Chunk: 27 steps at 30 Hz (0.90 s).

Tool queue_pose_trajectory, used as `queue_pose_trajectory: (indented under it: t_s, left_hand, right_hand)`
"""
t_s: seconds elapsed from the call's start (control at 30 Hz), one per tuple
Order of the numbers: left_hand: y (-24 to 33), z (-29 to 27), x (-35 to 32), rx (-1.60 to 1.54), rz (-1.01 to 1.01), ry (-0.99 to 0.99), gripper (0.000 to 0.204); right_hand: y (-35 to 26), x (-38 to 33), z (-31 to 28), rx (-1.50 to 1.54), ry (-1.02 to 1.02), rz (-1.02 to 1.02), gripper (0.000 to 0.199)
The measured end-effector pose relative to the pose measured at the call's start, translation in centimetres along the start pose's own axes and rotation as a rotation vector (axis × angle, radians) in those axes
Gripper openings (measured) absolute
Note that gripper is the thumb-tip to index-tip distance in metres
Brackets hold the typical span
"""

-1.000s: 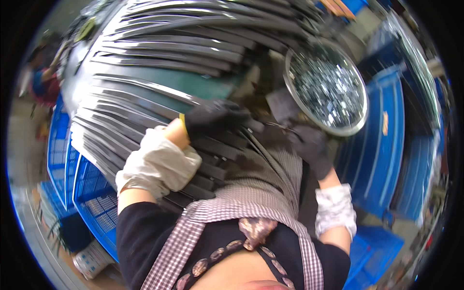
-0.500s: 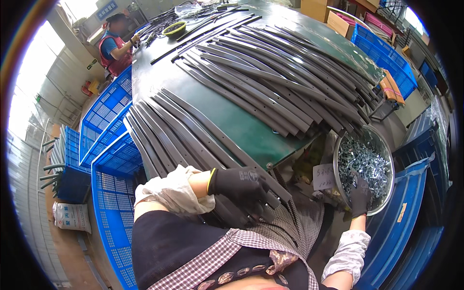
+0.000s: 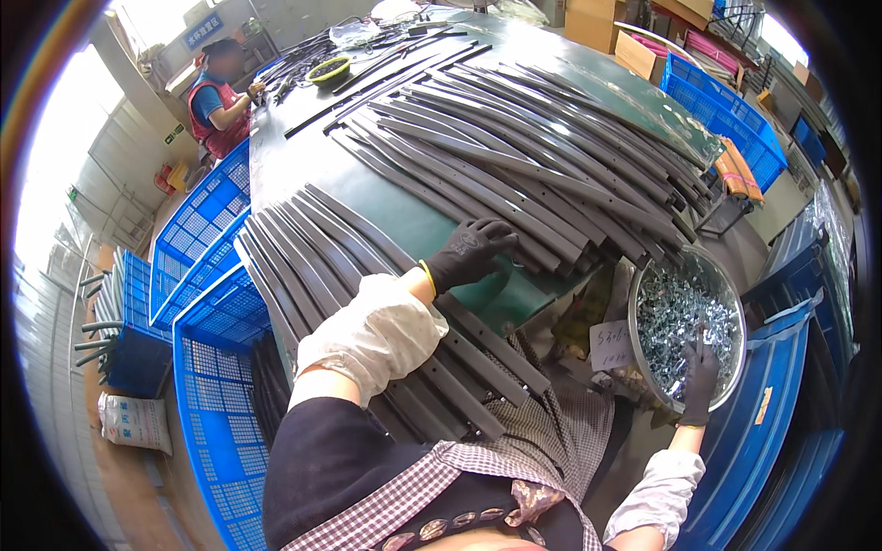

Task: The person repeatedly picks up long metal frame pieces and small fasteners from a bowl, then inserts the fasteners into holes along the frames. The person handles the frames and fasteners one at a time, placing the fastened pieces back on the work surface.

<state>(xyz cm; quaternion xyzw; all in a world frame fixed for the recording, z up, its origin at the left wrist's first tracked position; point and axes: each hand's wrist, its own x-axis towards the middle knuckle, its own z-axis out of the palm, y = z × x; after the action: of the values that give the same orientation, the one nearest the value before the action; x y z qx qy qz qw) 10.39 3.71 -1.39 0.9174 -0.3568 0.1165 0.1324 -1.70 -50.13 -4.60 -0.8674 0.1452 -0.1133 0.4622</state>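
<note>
A factory workshop, judging by the long table (image 3: pixel 294 161) of dark bars (image 3: pixel 514 188), basin (image 3: pixel 635 321) of small shiny metal parts (image 3: pixel 684 303), blue plastic crates (image 3: pixel 209 395), a co-worker (image 3: pixel 220 106) beyond, and, near the distorted rim, what seem cardboard boxes (image 3: pixel 588 28).

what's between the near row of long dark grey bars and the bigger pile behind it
A strip of green tabletop, with the black-gloved left hand over it, in the head view.

Light: we get bright daylight through the window (image 3: pixel 72 110) at left, burnt out to white | Glare: pale sheen over the left side of the table (image 3: pixel 294 158), glints on the bars (image 3: pixel 551 188) and metal pieces (image 3: pixel 675 298) | Shadow: we find it dimmer below the table edge | Focus: mostly crisp | Edges: wall (image 3: pixel 57 386) bowed, black rim, rainbow fringe upper left
</note>
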Motion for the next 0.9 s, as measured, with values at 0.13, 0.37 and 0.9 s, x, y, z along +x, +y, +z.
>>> queue_pose_trajectory:
  t_s: [0.13, 0.37, 0.9]
  left_hand:
    - [0.2, -0.5, 0.8, -0.045, -0.041, -0.016, 0.073]
    - [1.5, -0.3, 1.7, 0.094, -0.06, 0.072, 0.059]
    - [8.9, 0.3, 0.8, -0.069, 0.334, -0.159, 0.029]
  right_hand:
    - [0.4, -0.2, 0.2, -0.075, 0.02, -0.03, 0.022]
    - [5.7, 0.4, -0.9, 0.233, 0.05, -0.004, 0.014]
    - [-9.7, -10.2, 1.7, 0.491, -0.224, 0.168, 0.02]
